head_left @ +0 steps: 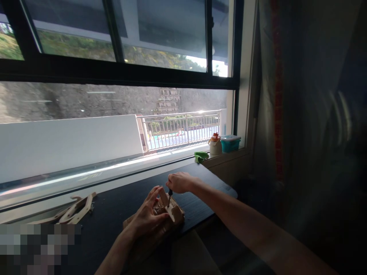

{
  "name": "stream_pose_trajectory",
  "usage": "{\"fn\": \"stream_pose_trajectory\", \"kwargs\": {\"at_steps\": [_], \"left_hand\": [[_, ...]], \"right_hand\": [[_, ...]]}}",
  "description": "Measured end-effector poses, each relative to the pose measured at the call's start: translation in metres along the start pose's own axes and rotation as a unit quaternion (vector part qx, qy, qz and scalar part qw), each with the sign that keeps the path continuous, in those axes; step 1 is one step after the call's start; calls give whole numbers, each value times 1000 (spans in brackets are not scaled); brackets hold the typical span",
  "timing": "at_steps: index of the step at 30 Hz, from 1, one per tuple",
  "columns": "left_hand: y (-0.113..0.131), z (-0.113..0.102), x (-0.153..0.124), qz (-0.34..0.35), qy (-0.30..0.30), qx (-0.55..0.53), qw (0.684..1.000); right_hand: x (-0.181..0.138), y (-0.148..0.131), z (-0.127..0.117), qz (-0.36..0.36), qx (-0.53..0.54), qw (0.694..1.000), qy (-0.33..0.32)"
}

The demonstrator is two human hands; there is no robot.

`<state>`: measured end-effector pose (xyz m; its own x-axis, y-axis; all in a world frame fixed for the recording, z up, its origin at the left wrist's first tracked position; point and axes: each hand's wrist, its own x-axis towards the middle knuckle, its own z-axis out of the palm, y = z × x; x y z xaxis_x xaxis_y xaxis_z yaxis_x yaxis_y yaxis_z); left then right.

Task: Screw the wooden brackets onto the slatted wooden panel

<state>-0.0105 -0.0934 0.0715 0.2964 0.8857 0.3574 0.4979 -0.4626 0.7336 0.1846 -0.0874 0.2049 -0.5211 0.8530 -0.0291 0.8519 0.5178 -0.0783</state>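
Note:
A small wooden model (pixel 171 211) made of light plywood pieces sits on the dark table (pixel 114 214) near its front edge. My left hand (pixel 147 214) rests on the model's left side, fingers curled over it and holding it steady. My right hand (pixel 179 181) is closed round the handle of a small screwdriver (pixel 169 196), whose tip points down into the top of the model. Part of the model is hidden under my left palm.
Loose curved wooden parts (pixel 75 209) lie on the table at the left. On the window sill at the right stand a small bottle with an orange cap (pixel 215 144), a teal box (pixel 230 143) and a green object (pixel 201 155). A dark curtain hangs at right.

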Motion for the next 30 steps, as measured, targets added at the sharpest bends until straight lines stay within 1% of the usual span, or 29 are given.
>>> {"fn": "stream_pose_trajectory", "kwargs": {"at_steps": [2, 4, 8, 11, 13, 17, 21, 24, 30], "left_hand": [[2, -1, 0, 3, 2, 6, 1000], [2, -1, 0, 9, 6, 14, 1000], [-1, 1, 1, 19, 17, 27, 999], [-5, 2, 1, 20, 21, 27, 999], [-7, 2, 1, 18, 19, 23, 999], [-7, 2, 1, 16, 17, 19, 1000], [-2, 1, 0, 16, 12, 30, 999], [1, 1, 0, 20, 20, 43, 999], [-1, 2, 0, 22, 34, 53, 998]], "right_hand": [[-2, 2, -4, 7, -7, 1000, -2], [-4, 1, -9, -1, -12, 1000, -1], [-6, -8, -18, -67, -11, 998, 5], [-4, -16, -16, -106, -14, 994, 11], [-1, -19, -11, -107, -18, 994, 19], [4, -21, 1, -69, -17, 996, 52], [6, -24, 2, -45, -27, 996, 69], [7, -26, -3, -59, -47, 994, 73], [8, -27, -7, -120, -74, 988, 63]]}}
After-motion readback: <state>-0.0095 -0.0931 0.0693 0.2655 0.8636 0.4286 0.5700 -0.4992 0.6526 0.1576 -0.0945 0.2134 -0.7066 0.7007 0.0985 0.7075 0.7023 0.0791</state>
